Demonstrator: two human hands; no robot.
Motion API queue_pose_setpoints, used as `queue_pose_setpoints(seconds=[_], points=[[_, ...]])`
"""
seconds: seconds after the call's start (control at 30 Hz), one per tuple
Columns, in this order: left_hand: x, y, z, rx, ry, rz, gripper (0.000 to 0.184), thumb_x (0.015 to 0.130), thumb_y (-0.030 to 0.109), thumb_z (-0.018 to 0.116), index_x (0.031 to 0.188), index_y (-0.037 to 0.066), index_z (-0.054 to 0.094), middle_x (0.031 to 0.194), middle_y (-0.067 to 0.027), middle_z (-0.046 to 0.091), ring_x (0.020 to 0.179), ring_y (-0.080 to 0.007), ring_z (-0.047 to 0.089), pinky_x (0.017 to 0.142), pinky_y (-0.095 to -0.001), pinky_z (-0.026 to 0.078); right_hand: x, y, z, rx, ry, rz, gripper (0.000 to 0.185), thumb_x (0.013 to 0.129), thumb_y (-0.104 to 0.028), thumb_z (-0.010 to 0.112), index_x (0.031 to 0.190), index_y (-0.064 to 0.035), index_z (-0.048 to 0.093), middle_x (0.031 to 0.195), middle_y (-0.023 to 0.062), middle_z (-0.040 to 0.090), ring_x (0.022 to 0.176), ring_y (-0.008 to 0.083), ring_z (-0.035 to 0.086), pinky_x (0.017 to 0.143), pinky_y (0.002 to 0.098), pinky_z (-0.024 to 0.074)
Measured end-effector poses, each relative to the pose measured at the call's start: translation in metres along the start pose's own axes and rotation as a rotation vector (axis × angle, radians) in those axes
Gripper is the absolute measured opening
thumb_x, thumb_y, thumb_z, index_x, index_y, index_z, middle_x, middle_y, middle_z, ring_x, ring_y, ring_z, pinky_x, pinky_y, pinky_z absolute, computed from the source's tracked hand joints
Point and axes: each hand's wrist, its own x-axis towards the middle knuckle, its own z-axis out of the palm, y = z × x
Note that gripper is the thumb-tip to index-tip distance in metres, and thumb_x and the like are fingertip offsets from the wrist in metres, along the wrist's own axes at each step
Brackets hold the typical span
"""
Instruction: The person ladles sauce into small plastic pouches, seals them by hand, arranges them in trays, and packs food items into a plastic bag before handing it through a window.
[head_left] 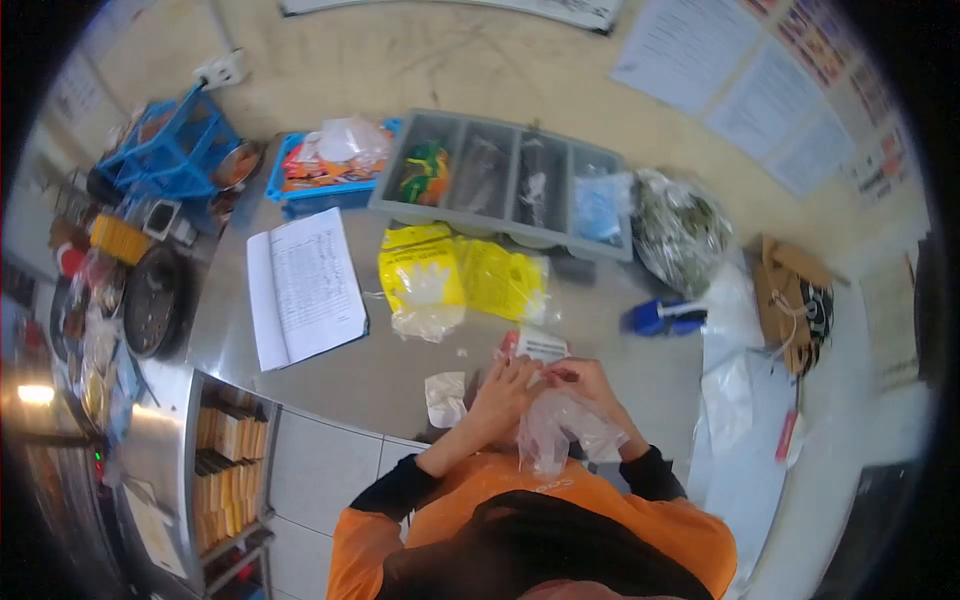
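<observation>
Low in the frame, just right of centre, a clear bag (550,428) droops lengthwise toward the orange shirt (455,505), pinched by the nearer right hand (583,384); the left hand (503,393) curls alongside, its grip unclear, with a red-and-white packet (541,346) just above.

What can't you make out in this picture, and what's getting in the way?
Head view, hidden: exactly what the left hand and right hand grip, behind their own fingers.
Head view, hidden: part of the red-and-white packet, behind the left hand.
Head view, too small: the entries in the open book.
Head view, blurred: text on the wall sheets.
Head view, cut off: the white board, by the top edge.
</observation>
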Motion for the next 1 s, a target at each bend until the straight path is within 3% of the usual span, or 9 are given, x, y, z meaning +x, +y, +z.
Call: queue_pose_setpoints(seconds=[0.07,0.17,0.3,0.37,0.4,0.53,0.63,0.8,1.0], points=[[0.0,-0.015,-0.023,-0.073,-0.101,0.028,0.03,0.071,0.009,0.058,0.101,0.007,0.06,0.105,-0.0102,0.055,0.1,-0.0267,0.054,0.094,-0.0407,0.04,-0.008,-0.013,0.031,0.128,0.177,-0.24,0.033,0.074,-0.022,0.071,0.095,0.0018,0.066,0.081,0.0094,0.065,0.077,0.0137,0.061,0.071,0.0248,0.0483],[0.025,0.009,-0.002,-0.177,-0.189,0.018,0.03,0.069,0.011,0.059,0.098,0.005,0.06,0.092,-0.013,0.056,0.087,-0.0303,0.057,0.082,-0.0416,0.046,-0.038,-0.01,0.009,0.114,0.277,-0.417,0.024,0.074,-0.014,0.068,0.089,0.0033,0.064,0.079,0.0096,0.063,0.073,0.0156,0.06,0.066,0.026,0.0481],[0.02,-0.01,0.024,-0.339,-0.276,0.052,0.028,0.073,0.013,0.061,0.099,0.001,0.06,0.09,-0.0177,0.059,0.087,-0.0329,0.059,0.076,-0.0409,0.049,-0.048,-0.001,0.045,0.06,0.585,-0.34,0.024,0.071,-0.011,0.069,0.093,-0.0027,0.063,0.087,0.011,0.061,0.077,0.0227,0.059,0.07,0.0305,0.0488],[0.027,-0.007,0.005,-0.426,-0.287,-0.278,0.03,0.08,0.021,0.061,0.1,0.0,0.06,0.094,-0.0195,0.063,0.087,-0.0345,0.061,0.074,-0.0365,0.049,-0.05,0.009,0.064,0.016,0.754,-0.282,0.027,0.069,-0.008,0.069,0.095,-0.0068,0.063,0.092,0.0119,0.06,0.08,0.0274,0.059,0.072,0.0335,0.0493],[0.036,-0.009,-0.003,-0.514,-0.323,-0.405,0.032,0.081,0.018,0.063,0.104,-0.004,0.058,0.104,-0.0189,0.063,0.092,-0.03,0.062,0.076,-0.0337,0.05,-0.047,0.01,0.068,-0.157,0.739,-0.535,0.032,0.067,-0.007,0.072,0.098,-0.0087,0.063,0.095,0.0103,0.06,0.081,0.0269,0.059,0.072,0.0336,0.0497],[0.03,-0.015,0.005,-0.895,-0.292,-0.614,0.033,0.077,0.008,0.065,0.107,-0.004,0.058,0.103,-0.0142,0.064,0.091,-0.0217,0.062,0.077,-0.0315,0.051,-0.051,0.004,0.08,-0.303,0.704,-0.651,0.027,0.07,-0.005,0.07,0.096,-0.0075,0.065,0.092,0.0105,0.06,0.083,0.0284,0.059,0.071,0.0339,0.0501],[0.023,-0.015,0.014,-1.165,-0.176,-0.782,0.033,0.076,0.003,0.066,0.108,-0.002,0.058,0.101,-0.0091,0.063,0.089,-0.0176,0.061,0.076,-0.0306,0.051,-0.047,0.01,0.088,-0.112,0.777,-0.538,0.021,0.077,-0.007,0.068,0.098,-0.0052,0.065,0.091,0.0074,0.062,0.084,0.0238,0.061,0.073,0.0318,0.0504],[0.017,-0.01,0.013,-1.319,-0.121,-0.888,0.034,0.077,-0.001,0.064,0.11,0.0,0.057,0.102,-0.0078,0.062,0.087,-0.0174,0.061,0.071,-0.0279,0.052,-0.042,-0.007,0.087,1.23,0.573,-0.003,0.022,0.091,-0.003,0.053,0.113,-0.0062,0.054,0.092,0.0078,0.064,0.08,0.0137,0.062,0.074,0.0245,0.0507],[0.016,-0.012,0.019,-1.383,-0.143,-0.873,0.029,0.078,-0.002,0.063,0.107,-0.001,0.059,0.1,-0.008,0.064,0.086,-0.0156,0.062,0.071,-0.0265,0.052,-0.036,0.011,0.092,1.144,0.554,-0.074,0.026,0.089,-0.004,0.056,0.104,-0.0091,0.036,0.087,0.0112,0.064,0.077,0.0151,0.062,0.068,0.0244,0.0505]])
